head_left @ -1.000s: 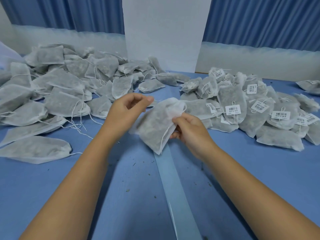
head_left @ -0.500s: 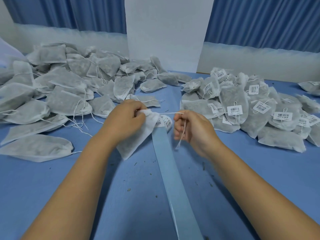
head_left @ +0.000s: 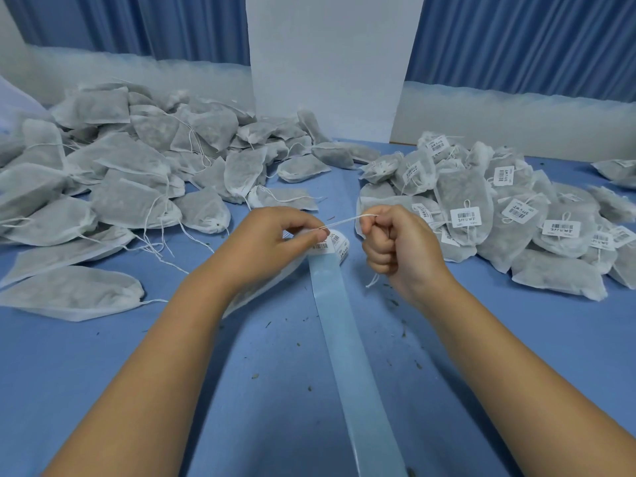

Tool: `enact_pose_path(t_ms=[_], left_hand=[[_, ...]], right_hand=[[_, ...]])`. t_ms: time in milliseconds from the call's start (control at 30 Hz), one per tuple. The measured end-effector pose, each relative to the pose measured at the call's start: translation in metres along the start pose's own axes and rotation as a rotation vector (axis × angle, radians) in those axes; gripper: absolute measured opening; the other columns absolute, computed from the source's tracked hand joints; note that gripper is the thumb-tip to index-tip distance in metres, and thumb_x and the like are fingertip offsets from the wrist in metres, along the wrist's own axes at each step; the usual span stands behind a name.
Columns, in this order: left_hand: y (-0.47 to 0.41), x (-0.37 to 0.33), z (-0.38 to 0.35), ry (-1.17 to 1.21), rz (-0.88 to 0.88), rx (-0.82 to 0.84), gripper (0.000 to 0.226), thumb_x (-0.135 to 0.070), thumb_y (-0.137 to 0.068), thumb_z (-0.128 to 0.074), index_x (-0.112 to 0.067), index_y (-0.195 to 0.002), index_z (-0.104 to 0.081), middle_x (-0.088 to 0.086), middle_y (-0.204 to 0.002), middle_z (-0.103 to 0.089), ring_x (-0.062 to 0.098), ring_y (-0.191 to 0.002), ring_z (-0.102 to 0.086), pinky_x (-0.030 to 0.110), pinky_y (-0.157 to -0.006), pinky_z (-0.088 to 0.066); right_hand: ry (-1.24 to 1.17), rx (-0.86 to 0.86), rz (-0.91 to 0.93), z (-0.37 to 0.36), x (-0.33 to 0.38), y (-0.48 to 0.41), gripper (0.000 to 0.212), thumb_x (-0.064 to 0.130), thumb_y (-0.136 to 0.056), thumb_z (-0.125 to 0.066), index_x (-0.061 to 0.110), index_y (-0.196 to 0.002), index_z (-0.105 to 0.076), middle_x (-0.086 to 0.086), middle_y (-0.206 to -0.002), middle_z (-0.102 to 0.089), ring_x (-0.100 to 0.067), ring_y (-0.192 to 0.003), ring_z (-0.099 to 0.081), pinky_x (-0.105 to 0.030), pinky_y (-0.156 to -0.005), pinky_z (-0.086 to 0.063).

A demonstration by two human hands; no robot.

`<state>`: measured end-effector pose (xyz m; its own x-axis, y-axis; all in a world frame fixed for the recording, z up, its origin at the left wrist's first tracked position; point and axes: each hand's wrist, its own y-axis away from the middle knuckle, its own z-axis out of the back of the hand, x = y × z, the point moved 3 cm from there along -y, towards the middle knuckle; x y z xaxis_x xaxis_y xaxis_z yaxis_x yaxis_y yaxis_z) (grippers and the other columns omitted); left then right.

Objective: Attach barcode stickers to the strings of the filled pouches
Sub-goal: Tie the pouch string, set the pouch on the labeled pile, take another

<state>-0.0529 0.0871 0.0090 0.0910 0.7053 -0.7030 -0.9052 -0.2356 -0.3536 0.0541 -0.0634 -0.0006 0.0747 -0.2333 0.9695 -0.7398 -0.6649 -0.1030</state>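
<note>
Left hand (head_left: 265, 246): fingers curled, thumb and forefinger pinching the thin white drawstring (head_left: 344, 222) right at the mouth of a white mesh filled pouch (head_left: 272, 284). The pouch lies on the blue worktop (head_left: 103, 373), mostly hidden under that hand and wrist. The hand possibly grips the pouch neck too, hard to tell.

Right hand (head_left: 402, 249): closed into a fist, pinching the other end of the same drawstring, with a short loose tail hanging below the fist. The drawstring is stretched taut between the two hands. It sits just above the white barcode stickers (head_left: 324, 245) at the far end of a long pale blue backing strip (head_left: 347, 339), which runs down the middle of the worktop toward the person. No sticker on this drawstring yet.

Progress:
- **Left:** a big heap of unlabelled grey-white pouches (head_left: 120, 173), strings bare.
- **Right:** a heap of labelled pouches (head_left: 499, 215), barcode tags showing; it looks somewhat smaller.
- **Strip:** the part nearer the person is bare, so those stickers are likely used.

Judged well under way, but probably less than half done.

Step in hand: the string is pulled out ready for a label. The next move likely needs a sticker peeled and folded round the taut string, then the pouch put on the right heap.

Dried herb crumbs scattered on the worktop. White panel (head_left: 330, 63) at the back.
</note>
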Motion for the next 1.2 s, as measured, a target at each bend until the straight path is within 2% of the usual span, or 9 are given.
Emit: enact_pose_path(t_ms=[200,467,567,700,800,900,967,1100,1200], left_hand=[[0.004,0.003,0.002,0.276,0.113,0.149,0.019,-0.019,-0.096,-0.062,-0.020,-0.085,-0.078,-0.007,-0.094,-0.076,0.005,-0.095,-0.068,0.010,-0.084,-0.046],[0.004,-0.003,0.002,0.753,0.103,0.099,0.019,-0.018,-0.092,-0.063,-0.024,-0.096,-0.081,0.001,-0.105,-0.077,0.008,-0.106,-0.069,0.014,-0.086,-0.050],[0.001,0.001,0.003,0.648,0.098,0.017,0.020,-0.014,-0.094,-0.063,-0.022,-0.104,-0.078,-0.005,-0.111,-0.075,0.004,-0.115,-0.064,0.012,-0.094,-0.047],[0.002,0.002,0.008,0.386,0.110,-0.019,0.019,-0.008,-0.093,-0.065,-0.021,-0.102,-0.075,-0.012,-0.100,-0.076,-0.001,-0.101,-0.067,0.010,-0.083,-0.048],[0.005,0.000,0.010,0.281,0.168,0.079,0.016,-0.016,-0.093,-0.065,-0.022,-0.095,-0.080,0.014,-0.093,-0.076,0.018,-0.083,-0.064,0.032,-0.080,-0.046],[0.009,-0.010,0.005,0.262,0.182,0.259,0.026,-0.022,-0.096,-0.062,-0.029,-0.077,-0.079,0.005,-0.073,-0.072,0.034,-0.077,-0.060,0.035,-0.080,-0.044],[0.010,-0.014,0.000,0.318,0.191,0.322,0.030,-0.017,-0.099,-0.057,-0.024,-0.078,-0.078,-0.004,-0.065,-0.068,0.023,-0.068,-0.060,0.029,-0.077,-0.046],[0.010,-0.010,-0.001,0.431,0.215,0.292,0.031,-0.014,-0.098,-0.054,-0.017,-0.078,-0.077,-0.001,-0.068,-0.067,0.007,-0.057,-0.054,0.015,-0.065,-0.047],[0.007,-0.001,0.003,0.492,0.257,0.205,0.031,-0.017,-0.093,-0.054,-0.021,-0.071,-0.076,0.001,-0.069,-0.068,0.011,-0.057,-0.053,0.018,-0.062,-0.048]], right_hand=[[-0.040,-0.020,-0.038,0.002,0.000,-0.003,0.026,0.008,-0.095,-0.041,0.011,-0.073,-0.057,0.007,-0.046,-0.023,-0.008,-0.041,-0.014,-0.016,-0.038,-0.012],[0.598,-0.066,0.296,-0.009,-0.014,0.005,0.020,0.011,-0.098,-0.056,0.018,-0.087,-0.071,0.013,-0.052,-0.050,-0.002,-0.048,-0.040,-0.012,-0.051,-0.032],[0.900,0.042,0.489,-0.021,-0.019,0.016,0.016,0.017,-0.097,-0.056,0.018,-0.094,-0.071,-0.002,-0.064,-0.059,-0.010,-0.056,-0.045,-0.024,-0.057,-0.038],[1.000,-0.037,0.723,-0.022,-0.011,0.023,0.021,0.026,-0.093,-0.050,0.016,-0.090,-0.069,0.004,-0.072,-0.061,-0.008,-0.063,-0.049,-0.028,-0.059,-0.043],[0.947,-0.167,0.803,-0.015,-0.004,0.021,0.013,0.018,-0.092,-0.059,0.015,-0.088,-0.071,0.004,-0.072,-0.059,-0.003,-0.064,-0.048,-0.023,-0.059,-0.040],[0.850,-0.193,0.748,-0.011,-0.003,0.017,0.009,0.017,-0.090,-0.066,0.019,-0.090,-0.075,0.011,-0.074,-0.052,0.001,-0.067,-0.050,-0.013,-0.063,-0.035],[0.742,-0.146,0.628,-0.010,-0.005,0.013,0.009,0.019,-0.088,-0.068,0.025,-0.090,-0.075,0.013,-0.077,-0.055,0.000,-0.072,-0.053,-0.011,-0.067,-0.037],[0.714,-0.039,0.311,-0.010,-0.020,0.005,0.016,0.022,-0.094,-0.063,0.032,-0.102,-0.073,0.016,-0.097,-0.063,0.004,-0.095,-0.056,-0.014,-0.079,-0.041],[0.694,-0.107,0.311,-0.010,-0.020,0.006,0.022,0.017,-0.094,-0.062,0.035,-0.106,-0.065,0.013,-0.109,-0.057,-0.002,-0.106,-0.055,-0.026,-0.091,-0.046]])
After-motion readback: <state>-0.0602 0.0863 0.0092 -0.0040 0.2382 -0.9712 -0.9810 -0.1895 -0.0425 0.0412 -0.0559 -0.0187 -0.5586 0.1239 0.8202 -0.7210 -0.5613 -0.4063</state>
